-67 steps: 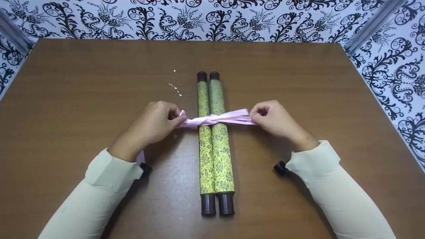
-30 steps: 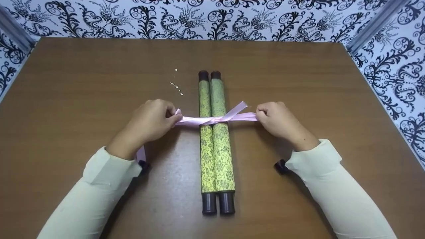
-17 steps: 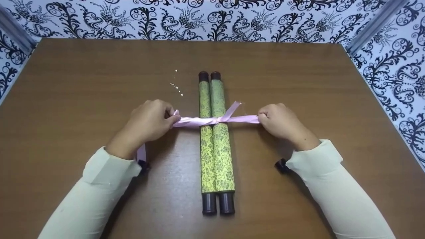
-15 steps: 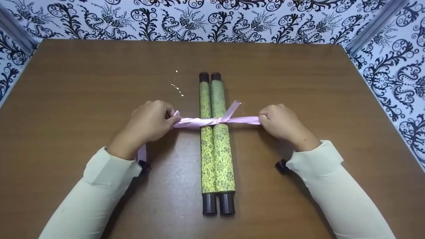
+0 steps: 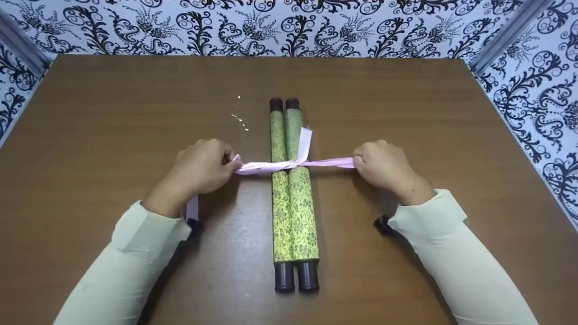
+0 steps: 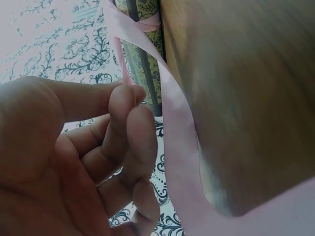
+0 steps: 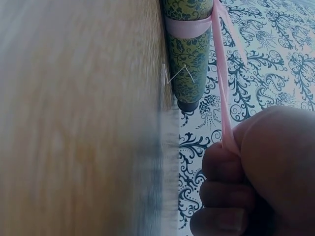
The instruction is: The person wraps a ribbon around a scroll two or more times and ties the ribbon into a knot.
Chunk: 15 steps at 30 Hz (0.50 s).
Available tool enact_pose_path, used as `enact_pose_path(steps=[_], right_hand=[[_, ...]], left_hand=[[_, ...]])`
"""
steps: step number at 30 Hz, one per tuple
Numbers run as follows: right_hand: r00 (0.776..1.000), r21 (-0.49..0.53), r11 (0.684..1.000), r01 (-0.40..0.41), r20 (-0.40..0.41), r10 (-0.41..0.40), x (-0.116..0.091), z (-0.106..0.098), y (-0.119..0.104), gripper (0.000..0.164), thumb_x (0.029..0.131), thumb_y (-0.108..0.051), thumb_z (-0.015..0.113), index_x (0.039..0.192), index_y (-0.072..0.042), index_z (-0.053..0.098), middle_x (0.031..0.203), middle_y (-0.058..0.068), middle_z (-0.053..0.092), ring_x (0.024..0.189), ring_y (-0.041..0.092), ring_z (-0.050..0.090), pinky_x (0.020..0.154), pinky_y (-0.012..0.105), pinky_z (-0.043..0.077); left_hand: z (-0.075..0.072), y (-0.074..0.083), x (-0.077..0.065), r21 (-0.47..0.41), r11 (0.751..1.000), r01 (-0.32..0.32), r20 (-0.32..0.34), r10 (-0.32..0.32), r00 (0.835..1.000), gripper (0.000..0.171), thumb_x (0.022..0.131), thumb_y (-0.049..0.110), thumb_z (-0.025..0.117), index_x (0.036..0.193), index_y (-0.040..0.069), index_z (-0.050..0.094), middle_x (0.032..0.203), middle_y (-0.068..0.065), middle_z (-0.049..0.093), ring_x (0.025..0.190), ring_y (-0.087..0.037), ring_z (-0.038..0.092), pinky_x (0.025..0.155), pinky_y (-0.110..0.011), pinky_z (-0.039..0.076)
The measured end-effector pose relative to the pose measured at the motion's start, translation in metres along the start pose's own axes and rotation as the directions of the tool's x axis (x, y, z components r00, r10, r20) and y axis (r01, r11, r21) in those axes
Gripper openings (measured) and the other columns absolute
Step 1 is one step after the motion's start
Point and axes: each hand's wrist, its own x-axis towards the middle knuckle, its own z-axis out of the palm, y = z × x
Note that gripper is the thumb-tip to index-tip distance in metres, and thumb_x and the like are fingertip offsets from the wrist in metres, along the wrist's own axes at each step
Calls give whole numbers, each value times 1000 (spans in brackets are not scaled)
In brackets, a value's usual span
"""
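Two rolled scrolls, a left one and a right one, lie side by side in the head view, covered in yellow-green floral material with dark brown end knobs. A pink ribbon wraps round their middle, with a knot on top of the right scroll. My left hand pinches a ribbon loop between thumb and fingertips, left of the scrolls. A long tail of ribbon hangs past those fingers in the left wrist view. On the other side my right hand grips a ribbon strand in curled fingers, stretched from the knot.
The scrolls rest on a brown wooden table. Small pale flecks lie left of their far ends. White wall panels with black scrollwork stand behind the table and at its sides. A thin pale thread shows by the scroll.
My right hand has drawn its strand rightward, and the ribbon looks tighter. A short free ribbon end has swung from pointing right to standing up by the knot. My left hand has shifted slightly left.
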Motion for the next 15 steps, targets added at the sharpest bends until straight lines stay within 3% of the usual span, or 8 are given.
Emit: enact_pose_path(steps=[6, 15], right_hand=[[1000, -2, 1000, 5, 19, -5, -1, 0, 2, 35, 92, -14, 41, 59, -14, 49, 62, 1, 49, 65, 22, 51, 55, 34, 37], [999, 30, 1000, -2, 35, 1, -1, -2, 2, 34, 93, -13, 42, 60, -13, 50, 61, 1, 47, 64, 21, 50, 55, 33, 36]], left_hand=[[-2, -2, 1, 9, 1000, -8, 27, 7, 1000, 21, 98, 32, 62, 86, 18, 73, 80, 0, 64, 81, -24, 57, 78, -45, 41], [-1, -7, 3, 3, 1000, -25, 17, 25, 1000, 23, 98, 31, 63, 84, 16, 72, 77, -1, 61, 77, -23, 56, 72, -39, 38]])
